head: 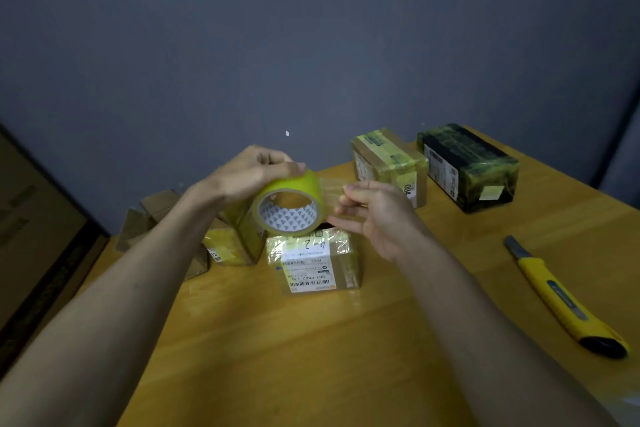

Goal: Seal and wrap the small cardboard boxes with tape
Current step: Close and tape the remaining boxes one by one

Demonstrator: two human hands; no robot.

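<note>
Above the table (277, 340), the right hand (375, 215) pinches the tape strip (332, 189); the left hand (252, 170) grips the tape roll (289, 206) over the labelled box (313, 265).

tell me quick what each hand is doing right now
Left hand: grips the tape roll.
Right hand: pinches the pulled-out tape end.

Yellowish tape roll (289, 204) is hovering over labelled cardboard box (313, 262), its free strip (332, 191) stretching toward 3 o'clock; the box is lying flat at table centre.
</note>
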